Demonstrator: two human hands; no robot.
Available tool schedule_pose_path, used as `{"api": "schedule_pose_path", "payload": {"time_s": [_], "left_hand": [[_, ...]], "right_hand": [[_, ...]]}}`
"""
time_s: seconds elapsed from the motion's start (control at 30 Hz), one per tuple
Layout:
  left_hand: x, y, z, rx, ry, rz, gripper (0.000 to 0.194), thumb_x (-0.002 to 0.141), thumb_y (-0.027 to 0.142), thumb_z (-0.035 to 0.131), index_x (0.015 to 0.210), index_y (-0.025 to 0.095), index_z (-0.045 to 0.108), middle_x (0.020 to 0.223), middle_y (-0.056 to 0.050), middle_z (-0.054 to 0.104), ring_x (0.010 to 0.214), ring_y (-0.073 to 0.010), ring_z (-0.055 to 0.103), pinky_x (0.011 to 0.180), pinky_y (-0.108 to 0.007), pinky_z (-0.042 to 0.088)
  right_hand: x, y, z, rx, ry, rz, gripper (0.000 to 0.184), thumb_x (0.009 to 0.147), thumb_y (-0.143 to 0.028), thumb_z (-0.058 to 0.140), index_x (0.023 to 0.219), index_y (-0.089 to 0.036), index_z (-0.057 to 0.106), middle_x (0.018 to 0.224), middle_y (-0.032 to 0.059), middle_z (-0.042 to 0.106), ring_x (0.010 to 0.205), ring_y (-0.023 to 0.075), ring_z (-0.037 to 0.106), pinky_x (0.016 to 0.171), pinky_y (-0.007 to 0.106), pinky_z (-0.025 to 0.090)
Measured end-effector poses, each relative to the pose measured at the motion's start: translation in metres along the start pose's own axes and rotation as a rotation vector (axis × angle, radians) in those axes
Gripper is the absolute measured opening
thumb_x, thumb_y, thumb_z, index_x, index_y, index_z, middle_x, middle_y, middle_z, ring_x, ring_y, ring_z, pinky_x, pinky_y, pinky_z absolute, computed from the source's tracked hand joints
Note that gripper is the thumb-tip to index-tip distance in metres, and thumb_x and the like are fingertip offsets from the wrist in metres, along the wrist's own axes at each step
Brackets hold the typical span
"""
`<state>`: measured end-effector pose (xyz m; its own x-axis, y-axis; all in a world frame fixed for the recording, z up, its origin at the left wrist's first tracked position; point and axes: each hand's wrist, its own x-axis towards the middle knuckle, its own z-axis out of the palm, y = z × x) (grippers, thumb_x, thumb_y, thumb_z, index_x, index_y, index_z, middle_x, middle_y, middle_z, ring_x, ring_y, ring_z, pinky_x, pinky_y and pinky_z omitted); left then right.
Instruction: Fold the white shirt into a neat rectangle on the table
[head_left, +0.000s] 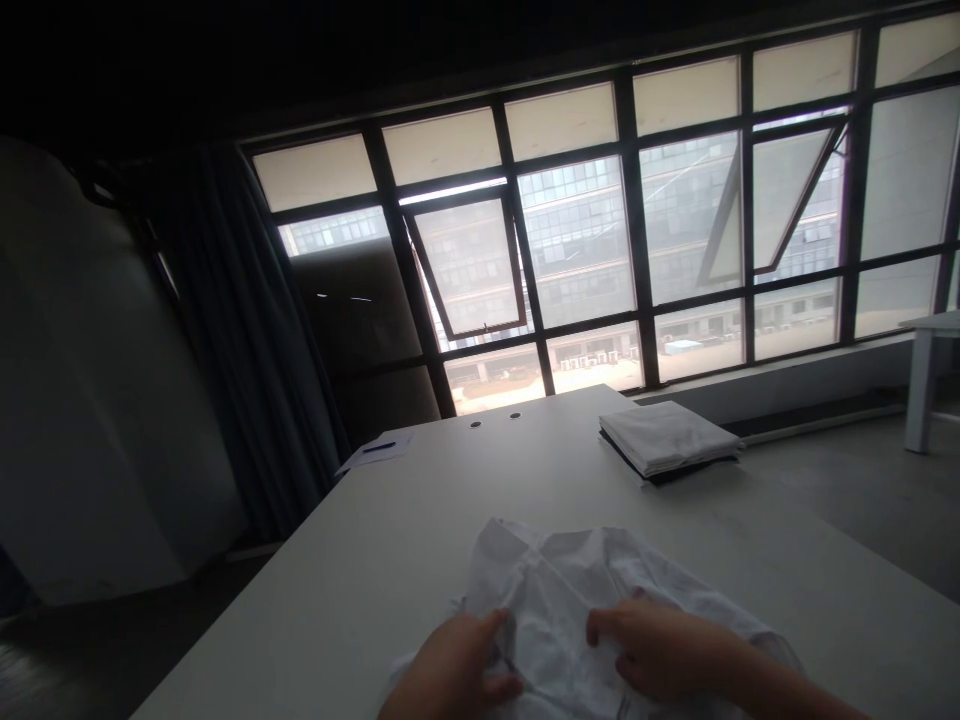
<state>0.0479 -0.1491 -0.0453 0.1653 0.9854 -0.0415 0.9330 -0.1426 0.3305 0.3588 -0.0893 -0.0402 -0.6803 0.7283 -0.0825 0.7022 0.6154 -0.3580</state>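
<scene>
A rumpled white garment (pixel 559 590) lies spread at the near side of the table, its lower part cut off by the bottom of the view. What kind of garment it is, I cannot make out. On its left part is my left hand (pixel 454 668), with thumb and fingers closed on the fabric. My right hand (pixel 664 648) is at the garment's right half, fingers curled into the cloth. Folds run between the two hands. Some fingertips are blurred or hidden.
The white table (pixel 300 620) reaches toward the windows. A folded stack of white cloth (pixel 667 437) with dark cloth beneath lies at its right edge. At the far left are a paper (pixel 390 455) and a pen (pixel 379 447). A white stand (pixel 921 390) is off to the right.
</scene>
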Motion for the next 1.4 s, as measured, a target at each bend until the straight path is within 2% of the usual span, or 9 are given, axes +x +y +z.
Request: {"api": "schedule_pose_path", "payload": {"time_s": [0.17,0.37,0.5,0.63,0.73,0.97,1.1,1.27,1.4], "left_hand": [[0.004,-0.013,-0.012,0.006,0.014,-0.058,0.077,0.083,0.051,0.063,0.153,0.028,0.042,0.11,-0.008,0.073,0.101,-0.0306,0.067,0.091,-0.041,0.05],[0.048,-0.055,0.026,0.072,0.383,-0.02,0.08,0.089,0.044,0.054,0.158,0.013,0.028,0.152,-0.017,0.045,0.135,-0.0317,0.045,0.113,-0.044,0.036],[0.064,-0.067,0.042,0.012,0.389,0.07,0.059,0.094,0.045,0.05,0.146,0.017,0.05,0.145,-0.015,0.052,0.136,-0.0302,0.044,0.115,-0.045,0.033],[0.055,-0.052,0.038,-0.094,0.359,0.271,0.022,0.091,0.026,0.051,0.104,0.022,0.069,0.11,-0.008,0.066,0.106,-0.0226,0.059,0.097,-0.034,0.044],[0.047,-0.034,0.037,-0.127,0.345,0.364,0.019,0.088,0.016,0.048,0.093,0.021,0.065,0.101,-0.006,0.065,0.096,-0.0199,0.059,0.088,-0.029,0.045],[0.045,-0.02,0.047,-0.294,0.386,0.442,0.023,0.099,0.025,0.042,0.107,0.023,0.062,0.11,-0.007,0.065,0.105,-0.021,0.059,0.097,-0.032,0.044],[0.049,-0.035,0.052,-0.34,0.527,0.329,0.027,0.098,0.025,0.037,0.109,0.021,0.062,0.104,-0.009,0.066,0.099,-0.0226,0.061,0.091,-0.035,0.047],[0.052,-0.049,0.05,-0.343,0.647,0.303,0.027,0.097,0.029,0.04,0.11,0.022,0.062,0.101,-0.008,0.068,0.096,-0.0235,0.063,0.087,-0.036,0.048],[0.054,-0.048,0.048,-0.358,0.646,0.203,0.02,0.096,0.034,0.047,0.106,0.024,0.062,0.092,-0.005,0.068,0.086,-0.0217,0.064,0.081,-0.033,0.049]], "right_hand": [[-0.005,-0.019,-0.027,0.172,-0.007,-0.019,0.033,0.071,-0.02,0.052,0.093,-0.024,0.077,0.079,0.0004,0.063,0.07,0.0127,0.055,0.062,0.021,0.038],[0.006,0.004,-0.065,0.92,0.413,-0.196,0.059,0.071,-0.027,0.061,0.129,-0.02,0.056,0.12,0.0082,0.063,0.099,0.019,0.061,0.084,0.028,0.05],[0.015,0.038,-0.081,0.698,0.962,0.019,0.06,0.074,-0.034,0.06,0.131,-0.017,0.052,0.118,0.0114,0.063,0.101,0.0223,0.063,0.089,0.036,0.053],[0.015,0.06,-0.087,0.162,1.285,0.1,0.05,0.084,-0.036,0.053,0.13,-0.018,0.055,0.112,0.012,0.062,0.1,0.0247,0.062,0.09,0.04,0.053],[0.018,0.067,-0.08,-0.106,1.242,-0.027,0.05,0.085,-0.026,0.047,0.134,-0.017,0.05,0.125,0.0138,0.057,0.12,0.0283,0.053,0.105,0.046,0.047],[0.043,0.087,-0.015,-0.207,0.778,-0.17,0.088,0.07,-0.008,0.043,0.156,-0.019,0.025,0.145,0.0099,0.044,0.136,0.0262,0.036,0.115,0.042,0.039],[0.049,0.097,0.006,-0.23,0.633,-0.053,0.072,0.073,-0.012,0.05,0.144,-0.02,0.047,0.133,0.0096,0.056,0.126,0.0275,0.046,0.11,0.043,0.041],[0.046,0.101,-0.005,-0.135,0.672,0.039,0.034,0.087,-0.014,0.042,0.111,-0.019,0.065,0.111,0.0096,0.064,0.108,0.0224,0.058,0.097,0.036,0.045],[0.038,0.083,-0.032,0.037,0.836,0.109,0.031,0.1,-0.036,0.037,0.105,-0.018,0.061,0.101,0.009,0.066,0.091,0.0207,0.061,0.084,0.033,0.045]]}}
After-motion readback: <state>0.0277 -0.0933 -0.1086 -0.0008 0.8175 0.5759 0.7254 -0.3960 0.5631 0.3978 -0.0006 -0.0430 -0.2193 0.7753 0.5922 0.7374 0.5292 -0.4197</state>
